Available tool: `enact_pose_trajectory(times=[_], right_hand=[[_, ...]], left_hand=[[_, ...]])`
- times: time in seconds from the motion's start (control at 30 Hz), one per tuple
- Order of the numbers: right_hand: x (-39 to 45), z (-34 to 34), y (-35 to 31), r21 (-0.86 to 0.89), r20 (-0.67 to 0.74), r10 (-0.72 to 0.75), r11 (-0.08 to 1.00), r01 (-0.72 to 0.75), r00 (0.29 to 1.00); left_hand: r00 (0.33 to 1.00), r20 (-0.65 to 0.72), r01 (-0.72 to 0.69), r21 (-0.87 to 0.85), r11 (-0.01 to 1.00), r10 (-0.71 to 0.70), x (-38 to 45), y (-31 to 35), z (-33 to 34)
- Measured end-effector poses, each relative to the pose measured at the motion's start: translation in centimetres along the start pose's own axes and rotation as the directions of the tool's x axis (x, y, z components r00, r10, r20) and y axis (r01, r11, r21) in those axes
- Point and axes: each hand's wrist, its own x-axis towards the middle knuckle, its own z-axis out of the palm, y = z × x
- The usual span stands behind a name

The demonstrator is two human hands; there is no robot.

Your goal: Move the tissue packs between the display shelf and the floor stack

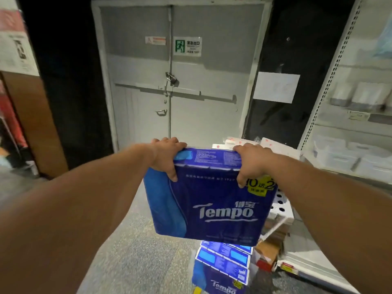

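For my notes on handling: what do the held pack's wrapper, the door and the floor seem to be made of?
Pack: probably glossy plastic film; it shines and creases under the left hand and right hand.
Door: likely grey painted metal, with bar and padlock.
Floor: speckled, perhaps terrazzo or stone.

place: shop, back corner | evidence: white display shelf with price tags, stocked with packaged goods | floor stack of branded tissue packs | padlocked grey emergency-exit door with green sign
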Motion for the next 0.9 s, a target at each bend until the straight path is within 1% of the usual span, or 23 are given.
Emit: enact_pose_trajectory(times=[0.17, 0.37, 0.47, 0.6, 0.7, 0.8, 0.9], right_hand=[[6.5, 2.0, -7.5, -0.014, 0.034, -0.126, 0.992, 0.126, 0.991], [15.8, 4.5, -20.2, 0.012, 0.072, -0.278, 0.961, 0.277, 0.958], [20.5, 5.3, -27.7, 0.024, 0.091, -0.344, 0.939, 0.343, 0.935], [26.1, 6.8, -37.0, 0.026, 0.089, -0.427, 0.904, 0.427, 0.9], [29.8, 7.7, -43.0, 0.054, 0.089, -0.494, 0.87, 0.491, 0.865], [34.0, 8.3, -48.3, 0.043, 0.104, -0.546, 0.838, 0.545, 0.831], [38.8, 8.7, -53.6, 0.034, 0.122, -0.61, 0.791, 0.611, 0.783]], left_hand=[[0.993, 0.006, 0.114, -0.073, 0.991, -0.114, -2.0, -8.7, 2.8], [0.96, 0.049, 0.279, -0.081, 0.957, -0.276, -4.9, -22.1, 5.0], [0.924, 0.083, 0.379, -0.061, 0.924, -0.373, -6.7, -29.2, 5.6], [0.879, 0.087, 0.47, 0.007, 0.882, -0.469, -9.0, -38.4, 6.2], [0.84, 0.107, 0.534, 0.012, 0.845, -0.532, -10.5, -44.0, 6.7], [0.799, 0.126, 0.59, 0.032, 0.807, -0.588, -11.2, -49.0, 7.3], [0.751, 0.148, 0.644, 0.054, 0.763, -0.644, -11.5, -54.3, 8.1]])
